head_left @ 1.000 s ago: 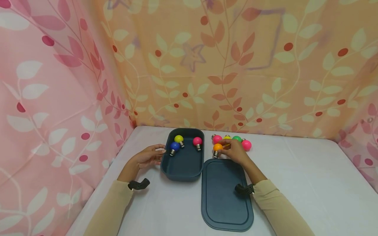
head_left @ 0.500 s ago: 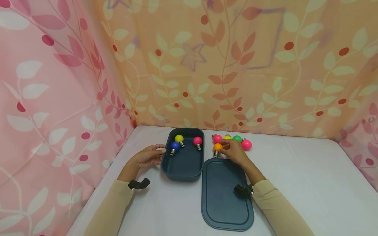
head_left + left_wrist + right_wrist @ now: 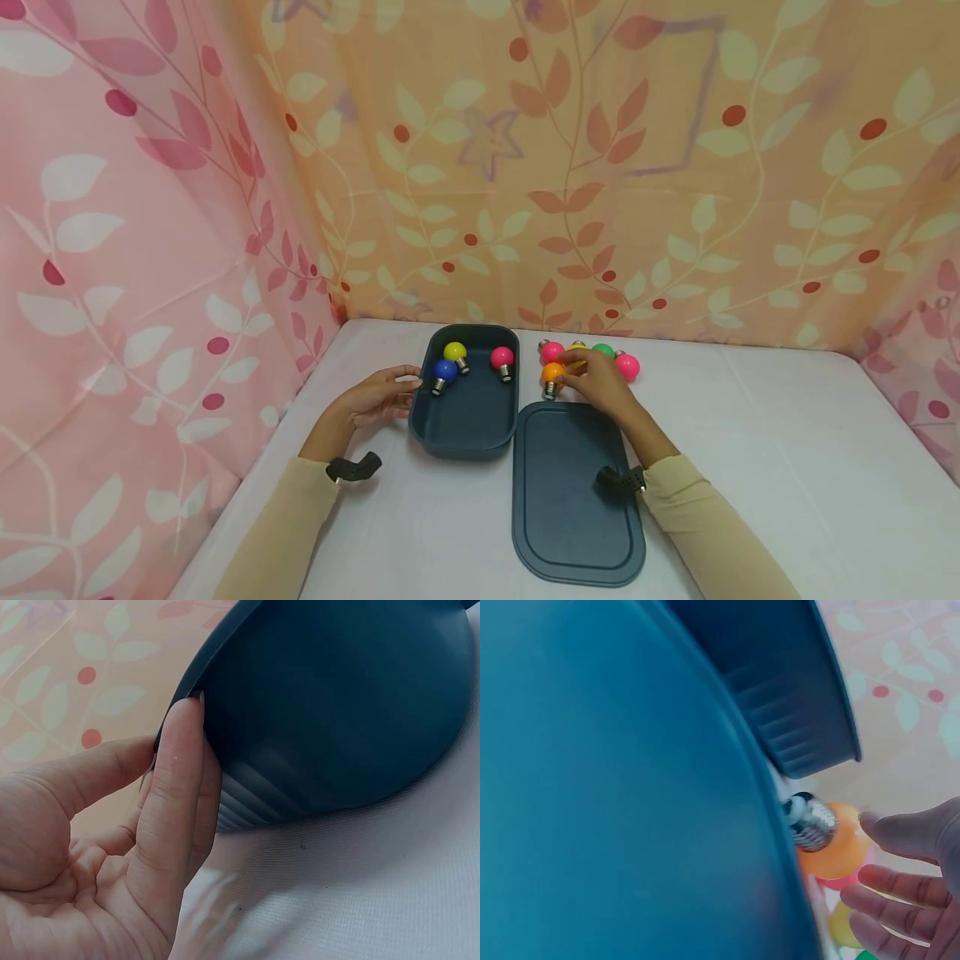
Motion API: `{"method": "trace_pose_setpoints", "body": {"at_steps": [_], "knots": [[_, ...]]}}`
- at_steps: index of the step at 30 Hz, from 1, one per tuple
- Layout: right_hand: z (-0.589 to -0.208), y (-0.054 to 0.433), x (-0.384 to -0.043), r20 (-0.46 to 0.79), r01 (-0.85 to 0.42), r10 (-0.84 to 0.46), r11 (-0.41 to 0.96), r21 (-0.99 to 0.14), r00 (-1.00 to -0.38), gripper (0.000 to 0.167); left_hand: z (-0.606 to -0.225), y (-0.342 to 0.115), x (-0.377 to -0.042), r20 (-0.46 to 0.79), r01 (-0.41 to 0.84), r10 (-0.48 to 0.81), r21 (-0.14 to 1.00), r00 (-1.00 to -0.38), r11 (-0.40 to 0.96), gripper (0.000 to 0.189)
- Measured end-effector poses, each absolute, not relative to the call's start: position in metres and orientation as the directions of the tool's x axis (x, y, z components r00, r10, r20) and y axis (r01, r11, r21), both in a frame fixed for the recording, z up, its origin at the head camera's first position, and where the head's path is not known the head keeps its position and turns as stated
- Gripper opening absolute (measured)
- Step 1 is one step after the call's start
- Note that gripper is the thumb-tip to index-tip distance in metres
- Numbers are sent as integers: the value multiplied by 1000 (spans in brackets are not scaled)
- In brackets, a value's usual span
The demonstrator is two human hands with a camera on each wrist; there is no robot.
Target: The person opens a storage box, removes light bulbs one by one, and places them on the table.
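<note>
My left hand (image 3: 378, 394) pinches the left rim of a dark blue-grey box (image 3: 468, 425), thumb and fingers on either side of the rim in the left wrist view. Inside the box lie a yellow bulb (image 3: 453, 353), a blue bulb (image 3: 444, 372) and a pink bulb (image 3: 502, 359). To the right of the box is an orange light bulb (image 3: 838, 844), its metal base toward the lid (image 3: 577, 500). The right hand (image 3: 600, 383) is at this bulb, thumb tip and fairly straight fingers apart at its edge.
Behind the right hand lie a pink bulb (image 3: 552, 352), a partly covered yellow bulb (image 3: 577, 344), a green bulb (image 3: 602, 351) and another pink bulb (image 3: 627, 367). The flat lid touches the box's right side. A patterned curtain (image 3: 480, 208) hangs behind the white-covered table (image 3: 765, 467).
The right fingers have shifted slightly up and to the right, away from the orange bulb, over the green one. The left hand and the box have stayed put.
</note>
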State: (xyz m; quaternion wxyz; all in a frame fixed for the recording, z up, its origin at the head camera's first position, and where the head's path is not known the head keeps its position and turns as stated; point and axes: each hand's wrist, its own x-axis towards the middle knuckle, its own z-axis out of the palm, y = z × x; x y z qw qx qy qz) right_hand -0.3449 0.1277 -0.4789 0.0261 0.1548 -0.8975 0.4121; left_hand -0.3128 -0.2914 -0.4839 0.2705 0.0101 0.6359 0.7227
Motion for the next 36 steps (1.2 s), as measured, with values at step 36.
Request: {"method": "trace_pose_setpoints", "body": {"at_steps": [36], "knots": [[-400, 35, -328, 205, -636, -617, 639, -432, -760, 42, -489, -298, -310, -322, -366, 374, 929, -870, -52, 19]]}}
